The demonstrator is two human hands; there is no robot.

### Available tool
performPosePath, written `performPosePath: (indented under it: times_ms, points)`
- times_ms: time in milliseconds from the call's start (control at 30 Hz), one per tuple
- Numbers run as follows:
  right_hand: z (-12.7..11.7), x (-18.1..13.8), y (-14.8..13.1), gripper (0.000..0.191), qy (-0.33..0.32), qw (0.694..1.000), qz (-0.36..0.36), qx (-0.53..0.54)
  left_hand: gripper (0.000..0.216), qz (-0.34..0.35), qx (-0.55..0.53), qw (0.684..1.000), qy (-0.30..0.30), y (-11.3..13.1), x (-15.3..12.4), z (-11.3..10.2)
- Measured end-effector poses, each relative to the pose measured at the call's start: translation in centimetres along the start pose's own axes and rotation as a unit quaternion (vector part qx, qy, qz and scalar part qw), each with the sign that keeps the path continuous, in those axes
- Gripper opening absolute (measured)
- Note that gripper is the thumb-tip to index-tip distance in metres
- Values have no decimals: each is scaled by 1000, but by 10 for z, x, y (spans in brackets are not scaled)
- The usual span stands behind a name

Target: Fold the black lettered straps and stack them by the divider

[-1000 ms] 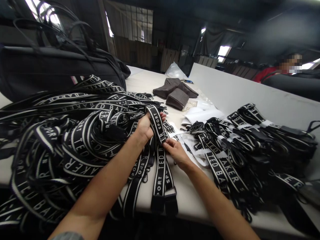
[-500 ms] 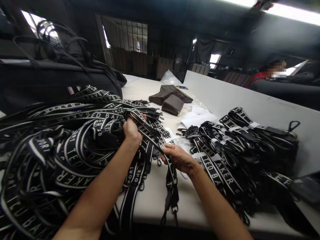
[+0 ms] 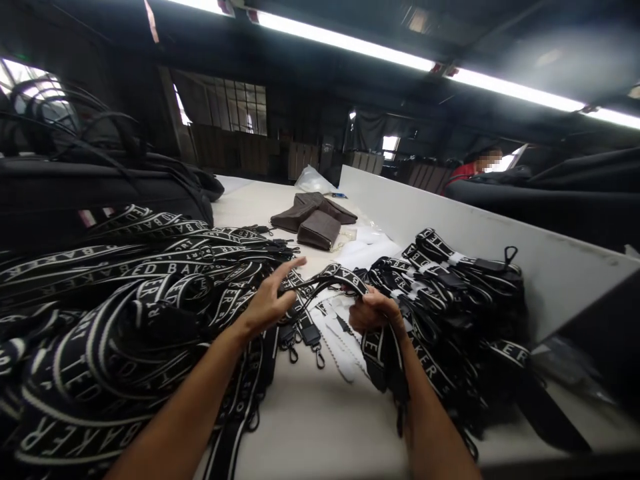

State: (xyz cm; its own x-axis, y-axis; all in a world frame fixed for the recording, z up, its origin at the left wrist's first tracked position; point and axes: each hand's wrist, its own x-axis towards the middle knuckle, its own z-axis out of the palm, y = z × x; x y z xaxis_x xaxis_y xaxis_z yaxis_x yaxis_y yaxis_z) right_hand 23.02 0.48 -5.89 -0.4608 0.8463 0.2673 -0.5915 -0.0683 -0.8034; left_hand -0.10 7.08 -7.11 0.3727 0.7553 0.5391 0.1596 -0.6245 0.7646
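Found at the bench [image 3: 320,427]: one black strap [image 3: 355,281] with white lettering, in the right hand [image 3: 375,312], with grip clenched round the webbing. Noted the upper length of the strap arching across from the right fist toward the left hand [image 3: 270,299], and the lower length hanging beneath the fist with a dark fitting at the end. Observed the left hand with grip released, forefinger extended and thumb spread apart from it; cannot confirm contact between left hand and strap. Recorded metal clips [image 3: 320,360] on the bench between the two arms. Logged a large loose heap of similar straps [image 3: 90,347] on the left, in front of a black bag [image 3: 100,200], and bundled straps [image 3: 445,277] with white bands on the right, near a white partition [image 3: 425,207]. Noted farther back brown pouches [image 3: 319,230], white paper [image 3: 367,255] and a clear plastic bag [image 3: 314,180].
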Motion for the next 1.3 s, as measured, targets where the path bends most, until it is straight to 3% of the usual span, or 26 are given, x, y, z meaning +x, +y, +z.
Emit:
performPosePath:
  times_ms: [67,133,300,500,633,733,867,1000,1100,1233,1300]
  points:
    - [1,2,5,15,-17,1000,3,-1,59,-26,-97,987,-128,11,-7,7]
    - [4,6,12,15,-13,1000,4,-20,63,-60,-166,969,-176,15,-13,19]
    - [13,16,31,19,96,990,-44,-98,42,-144,-206,964,-88,4,-21,52]
    - [8,29,48,23,183,974,-122,-52,42,-265,-308,912,-50,-8,-23,63]
    - [4,34,54,23,239,954,-180,-36,56,-248,-361,890,-124,-7,-28,66]
    - [3,36,56,21,291,934,-208,-10,64,-197,-319,909,-182,-6,-33,73]
    - [-3,36,55,17,355,915,-189,36,63,-101,-173,967,-157,-9,-40,88]
    - [-14,37,50,15,412,890,-156,121,72,-106,-76,980,-147,-6,-47,99]
    - [-17,39,46,13,408,889,-143,149,67,-159,-203,952,-166,3,-48,101]
    - [-16,37,44,13,394,899,-176,75,57,-258,-392,864,-183,13,-44,97]
    - [-18,35,43,19,382,902,-201,-34,50,-261,-376,871,-176,12,-41,94]
